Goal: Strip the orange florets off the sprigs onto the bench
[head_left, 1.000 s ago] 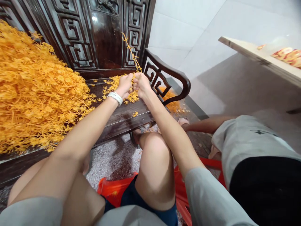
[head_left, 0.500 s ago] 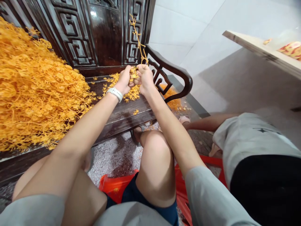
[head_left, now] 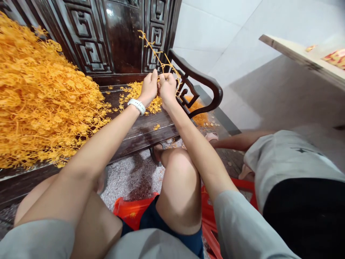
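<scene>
Both hands meet over the right part of a dark wooden bench. My right hand (head_left: 167, 89) is closed on a thin, branched orange plastic stem (head_left: 154, 53), which sticks up and leans left above the fingers, with one side branch bending down past the hand. My left hand (head_left: 148, 88), wearing a white watch band, is closed right beside it, thumb up; whatever its fingers hold is hidden. Beneath the hands lies a scatter of small orange plastic pieces (head_left: 155, 105). A large heap of tangled orange stems with such pieces (head_left: 48, 108) covers the bench's left side.
The wooden bench (head_left: 134, 135) has a carved back and a curved armrest (head_left: 212, 86) on the right. Beyond it, orange stems (head_left: 199, 115) lie on the floor. Another person (head_left: 288, 154) sits at right. A board edge (head_left: 293, 54) juts out upper right.
The orange stem has tipped and dropped lower, its side branch now hanging beside my right hand. My left hand has turned thumb up, and the orange pieces seen at its fingers are now hidden.
</scene>
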Demonstrator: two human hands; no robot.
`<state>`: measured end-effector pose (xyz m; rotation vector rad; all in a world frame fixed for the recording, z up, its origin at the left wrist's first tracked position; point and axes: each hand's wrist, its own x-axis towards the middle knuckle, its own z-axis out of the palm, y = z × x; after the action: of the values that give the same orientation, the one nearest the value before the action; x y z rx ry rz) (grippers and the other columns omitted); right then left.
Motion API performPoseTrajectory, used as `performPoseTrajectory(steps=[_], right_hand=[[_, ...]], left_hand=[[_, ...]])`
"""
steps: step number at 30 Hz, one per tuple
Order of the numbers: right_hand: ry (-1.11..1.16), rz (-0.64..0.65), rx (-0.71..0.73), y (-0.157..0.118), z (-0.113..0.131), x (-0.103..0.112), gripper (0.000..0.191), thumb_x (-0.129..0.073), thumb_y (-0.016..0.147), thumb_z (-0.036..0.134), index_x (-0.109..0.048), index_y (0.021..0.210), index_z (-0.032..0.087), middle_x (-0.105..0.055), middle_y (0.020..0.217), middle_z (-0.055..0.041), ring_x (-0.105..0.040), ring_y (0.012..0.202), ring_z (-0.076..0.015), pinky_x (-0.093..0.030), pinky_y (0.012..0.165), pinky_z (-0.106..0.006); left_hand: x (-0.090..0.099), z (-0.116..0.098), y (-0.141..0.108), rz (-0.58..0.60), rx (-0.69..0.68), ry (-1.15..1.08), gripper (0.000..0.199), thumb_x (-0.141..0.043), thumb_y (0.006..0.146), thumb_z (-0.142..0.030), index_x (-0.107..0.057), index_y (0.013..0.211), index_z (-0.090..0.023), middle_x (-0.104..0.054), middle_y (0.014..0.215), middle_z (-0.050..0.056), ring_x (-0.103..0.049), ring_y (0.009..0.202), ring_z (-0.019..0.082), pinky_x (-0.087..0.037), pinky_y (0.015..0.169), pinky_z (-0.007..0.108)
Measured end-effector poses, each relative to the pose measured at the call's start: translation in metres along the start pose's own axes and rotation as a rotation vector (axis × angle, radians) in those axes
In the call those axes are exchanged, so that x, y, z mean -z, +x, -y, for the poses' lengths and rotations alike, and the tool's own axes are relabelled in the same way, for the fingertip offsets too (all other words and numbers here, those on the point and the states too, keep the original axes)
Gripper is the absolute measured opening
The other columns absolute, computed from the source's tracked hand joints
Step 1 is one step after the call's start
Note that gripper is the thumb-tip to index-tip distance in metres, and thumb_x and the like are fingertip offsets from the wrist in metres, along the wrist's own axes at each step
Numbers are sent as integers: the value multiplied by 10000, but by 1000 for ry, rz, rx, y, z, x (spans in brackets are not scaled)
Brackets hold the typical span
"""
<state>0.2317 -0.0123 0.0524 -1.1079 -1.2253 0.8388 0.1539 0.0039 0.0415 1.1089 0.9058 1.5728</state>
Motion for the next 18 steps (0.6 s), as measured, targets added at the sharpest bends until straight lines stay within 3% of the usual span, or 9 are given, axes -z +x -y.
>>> performPoseTrajectory(steps=[3,9,14,18], right_hand=[[160,25,-139,-4,5,-7,571,-552,1006,806,-446,919,252,-415,689,65,-402,547,-81,-336,502,-214],[310,129,-281,-7,18,-5,464,-586,1081,630,-451,872,238,-284,622,102,-184,489,-54,-200,442,-195],[392,170,-314,-8,28,-3,525,-523,1062,732,-479,878,243,-222,621,99,-178,491,-75,-232,421,-206],[442,151,-264,-7,39,2,578,-468,1040,809,-460,894,250,-217,640,89,-230,488,-74,-237,422,-182]], left_hand=[[1,-7,1,-53,68,-58,573,-700,1009,-666,-437,755,-225,-386,654,-34,-463,572,106,-319,491,227],[8,-21,-6,36,292,-226,517,-689,1050,-595,-437,782,-232,-312,559,-96,-249,377,46,-152,371,223],[7,-27,1,49,411,-368,517,-600,1120,-509,-358,751,-240,-267,480,-107,-228,341,45,-172,338,189],[20,-33,16,-98,455,-473,480,-367,1199,-346,-263,742,-247,-249,485,-93,-204,352,57,-213,354,178]])
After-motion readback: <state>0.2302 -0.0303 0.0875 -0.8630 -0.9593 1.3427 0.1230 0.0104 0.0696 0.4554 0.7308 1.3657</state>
